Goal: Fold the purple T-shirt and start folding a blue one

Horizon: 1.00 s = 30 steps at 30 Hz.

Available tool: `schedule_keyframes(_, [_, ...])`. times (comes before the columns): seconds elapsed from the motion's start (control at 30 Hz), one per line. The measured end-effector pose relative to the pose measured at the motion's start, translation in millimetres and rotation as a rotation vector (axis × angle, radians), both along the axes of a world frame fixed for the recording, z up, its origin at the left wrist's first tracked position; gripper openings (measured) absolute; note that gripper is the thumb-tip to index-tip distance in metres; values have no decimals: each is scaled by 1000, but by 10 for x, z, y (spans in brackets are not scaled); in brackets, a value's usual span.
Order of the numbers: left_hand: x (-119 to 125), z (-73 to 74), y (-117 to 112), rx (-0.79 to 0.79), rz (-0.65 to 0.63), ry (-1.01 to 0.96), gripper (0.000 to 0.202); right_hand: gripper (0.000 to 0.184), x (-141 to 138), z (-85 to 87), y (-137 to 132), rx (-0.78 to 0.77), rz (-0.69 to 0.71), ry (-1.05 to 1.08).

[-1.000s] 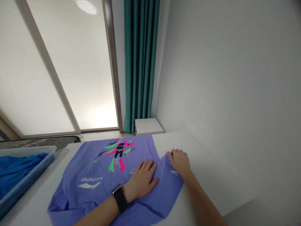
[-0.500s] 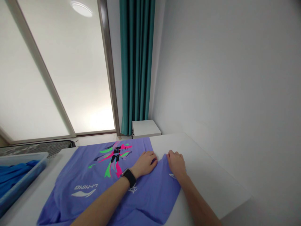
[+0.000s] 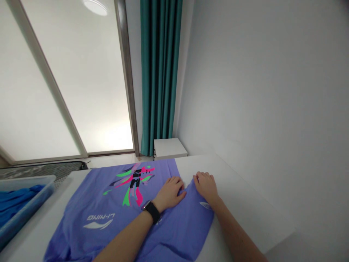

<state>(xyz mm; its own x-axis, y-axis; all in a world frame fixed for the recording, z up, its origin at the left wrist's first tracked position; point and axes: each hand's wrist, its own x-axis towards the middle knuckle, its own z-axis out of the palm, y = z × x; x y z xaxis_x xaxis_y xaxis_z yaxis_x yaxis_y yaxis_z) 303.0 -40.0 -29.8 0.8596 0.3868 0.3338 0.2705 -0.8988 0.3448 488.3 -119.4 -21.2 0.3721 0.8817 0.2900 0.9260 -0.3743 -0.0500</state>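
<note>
A purple T-shirt (image 3: 109,203) with a pink, green and black print and a white logo lies spread on the white table (image 3: 245,207). My left hand (image 3: 170,193), with a black watch on the wrist, rests flat on the shirt near its right edge, fingers stretched out. My right hand (image 3: 206,186) lies on the shirt's right sleeve, fingers curled onto the fabric fold at the sleeve's tip. The two hands sit close together, almost touching.
A translucent bin (image 3: 24,203) with blue cloth inside stands at the table's left end. Beyond the table are a small white cabinet (image 3: 169,147), a teal curtain (image 3: 159,72), a frosted sliding door and a white wall on the right.
My left hand slid forward and right across the shirt, from its middle toward the right sleeve, ending beside my right hand. My right hand stayed on the sleeve.
</note>
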Motion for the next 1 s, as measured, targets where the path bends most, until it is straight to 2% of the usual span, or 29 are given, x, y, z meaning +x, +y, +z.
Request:
schedule_keyframes(0.23, [-11, 3, -1, 11, -2, 0, 5, 21, 86, -100, 221, 55, 91, 128])
schedule_keyframes(0.47, [-19, 12, 3, -15, -14, -5, 10, 29, 93, -106, 171, 131, 202, 260])
schedule_keyframes(0.67, [-10, -12, 14, -25, -10, -16, 13, 25, 85, -48, 117, 102, 115, 238])
schedule_keyframes(0.9, [-18, 35, -21, -32, 26, -1, 4, 21, 111, -79, 89, -22, 53, 180])
schedule_keyframes(1.0, [-17, 38, -30, -20, 23, -2, 7, 22, 116, -93, 62, -47, 40, 161])
